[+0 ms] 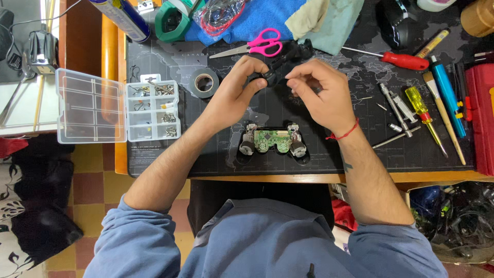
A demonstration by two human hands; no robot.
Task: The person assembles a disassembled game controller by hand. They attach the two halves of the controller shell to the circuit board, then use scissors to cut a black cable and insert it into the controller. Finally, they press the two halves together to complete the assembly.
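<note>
Bare black mat lies open at seven o'clock of the hands, between the parts organiser and the opened game controller. At twelve o'clock pink scissors block the way; at ten, a tape roll; at three, screwdrivers and loose metal tools crowd the mat.

Matt black plastic shell; blue cloth.

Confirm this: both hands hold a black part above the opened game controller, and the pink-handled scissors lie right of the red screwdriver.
Not quite. In the head view the scissors lie left of the red screwdriver. Both hands, left and right, do hold the black part above the opened controller.
</note>
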